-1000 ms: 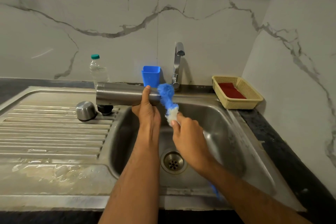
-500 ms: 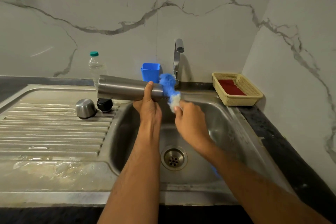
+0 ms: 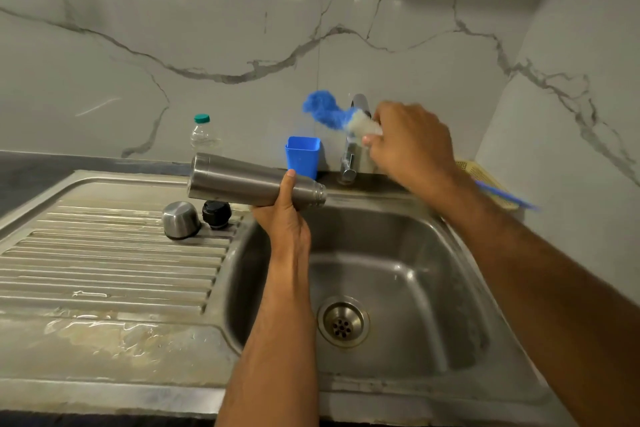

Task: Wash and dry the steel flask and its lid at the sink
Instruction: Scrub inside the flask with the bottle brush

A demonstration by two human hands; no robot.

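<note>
Left hand (image 3: pixel 282 210) grips the steel flask (image 3: pixel 254 181); right hand (image 3: pixel 410 142) holds the bottle brush (image 3: pixel 329 113) raised beside the tap (image 3: pixel 355 139), which it may knock.

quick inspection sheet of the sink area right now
surface: steel sink with ribbed drainboard, wet patches near front edge
job's things: steel flask held sideways over basin edge, mouth to the right; steel cup lid and black stopper on drainboard
clutter: blue bottle brush, blue cup, plastic bottle, yellow basket
grippers: left hand grips flask; right hand holds brush raised by tap
cables: nothing seen
surroundings: marble wall, dark counter
</note>
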